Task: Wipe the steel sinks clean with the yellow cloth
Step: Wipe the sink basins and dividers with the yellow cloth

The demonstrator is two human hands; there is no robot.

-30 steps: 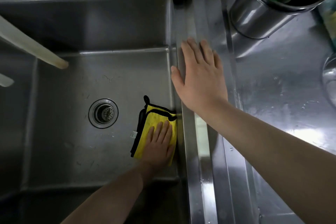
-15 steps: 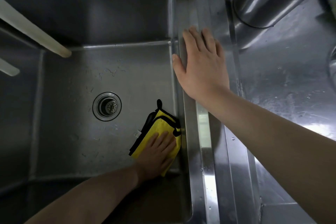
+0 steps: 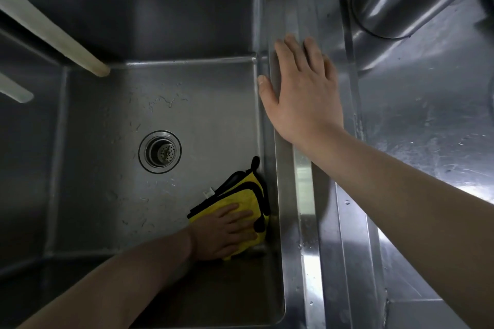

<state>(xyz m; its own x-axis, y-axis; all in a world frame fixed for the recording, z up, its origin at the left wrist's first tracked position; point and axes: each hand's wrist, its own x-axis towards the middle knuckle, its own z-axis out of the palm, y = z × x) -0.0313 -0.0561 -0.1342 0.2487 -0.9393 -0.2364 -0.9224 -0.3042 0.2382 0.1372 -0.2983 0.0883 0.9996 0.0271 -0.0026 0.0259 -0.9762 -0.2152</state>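
Cloth (image 3: 242,199), yellow, lies in the sink's (image 3: 107,195) near right corner under the flat, open left hand (image 3: 227,235). Right hand (image 3: 302,91) rests open on the rim.

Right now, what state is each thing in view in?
yellow cloth: folded, flat on the sink floor near the right wall.
left hand: fingers straight, pressing the cloth.
right hand: flat on the sink rim.
drain strainer: seated in the drain.
steel canister: upright, holding utensils.
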